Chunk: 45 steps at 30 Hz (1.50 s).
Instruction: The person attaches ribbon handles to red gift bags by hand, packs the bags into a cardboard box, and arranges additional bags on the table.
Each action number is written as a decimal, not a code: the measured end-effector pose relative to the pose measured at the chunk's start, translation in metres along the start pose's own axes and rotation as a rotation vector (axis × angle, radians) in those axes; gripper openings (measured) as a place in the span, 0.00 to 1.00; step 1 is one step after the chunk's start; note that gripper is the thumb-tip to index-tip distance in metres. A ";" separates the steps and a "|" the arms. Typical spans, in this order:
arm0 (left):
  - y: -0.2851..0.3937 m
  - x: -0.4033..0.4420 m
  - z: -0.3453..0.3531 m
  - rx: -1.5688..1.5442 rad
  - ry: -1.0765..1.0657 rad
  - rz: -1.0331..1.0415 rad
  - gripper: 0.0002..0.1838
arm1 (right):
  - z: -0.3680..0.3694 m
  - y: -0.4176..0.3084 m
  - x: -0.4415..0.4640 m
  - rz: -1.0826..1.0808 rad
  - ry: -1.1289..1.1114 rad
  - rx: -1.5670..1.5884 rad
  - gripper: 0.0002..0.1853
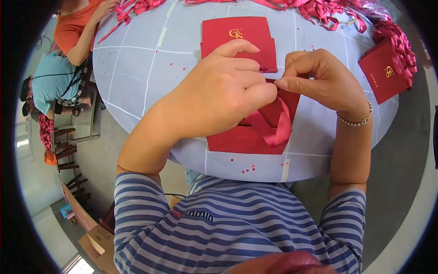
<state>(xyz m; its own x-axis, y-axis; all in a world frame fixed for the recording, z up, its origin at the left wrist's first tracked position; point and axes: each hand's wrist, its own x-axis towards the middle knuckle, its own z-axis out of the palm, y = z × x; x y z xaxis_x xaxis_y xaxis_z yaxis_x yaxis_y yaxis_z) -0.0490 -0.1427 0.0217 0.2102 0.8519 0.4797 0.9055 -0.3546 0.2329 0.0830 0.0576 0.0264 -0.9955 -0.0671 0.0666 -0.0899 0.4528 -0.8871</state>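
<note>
Two flat red paper gift bags lie before me: a far bag (237, 34) with a gold logo, and a near bag (242, 141) partly under my hands. A glossy red ribbon (276, 132) loops over the near bag's face. My left hand (228, 86) is closed above this bag, fingers curled; whatever its fingertips grip is hidden. From the right, my right hand (315, 82) meets it, thumb and forefinger pinched at the upper end of the ribbon by the bag's edge. The fingertips of both hands nearly touch.
Another red bag (385, 73) lies at the right beside a pile of bunched ribbons (401, 50). More ribbons (319, 11) lie along the table's far edge. Small red dots (248, 170) are scattered on the pale checked tablecloth (132, 82). A person in orange (70, 29) sits far left.
</note>
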 end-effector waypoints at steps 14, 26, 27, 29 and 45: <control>-0.016 -0.008 0.008 -0.331 -0.055 -0.264 0.03 | 0.020 0.038 0.017 0.409 0.257 0.432 0.11; -0.015 -0.006 0.000 -0.407 0.140 -0.230 0.04 | -0.003 0.051 0.016 0.294 0.345 0.498 0.11; -0.013 -0.006 -0.001 -0.443 0.210 -0.190 0.04 | 0.004 0.050 0.018 0.283 0.382 0.453 0.10; -0.014 -0.011 0.004 -0.769 0.514 -0.248 0.04 | 0.007 0.050 0.019 0.251 0.351 0.459 0.10; -0.130 -0.057 -0.021 -1.053 0.843 -0.842 0.11 | -0.065 0.147 0.012 0.164 0.848 -1.002 0.18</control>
<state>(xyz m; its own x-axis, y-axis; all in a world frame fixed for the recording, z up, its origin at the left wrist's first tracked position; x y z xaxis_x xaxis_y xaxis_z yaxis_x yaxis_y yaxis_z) -0.1860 -0.1534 -0.0178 -0.7774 0.6121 0.1445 -0.0713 -0.3141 0.9467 0.0564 0.1816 -0.0733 -0.6736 0.4581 0.5800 0.4143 0.8839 -0.2170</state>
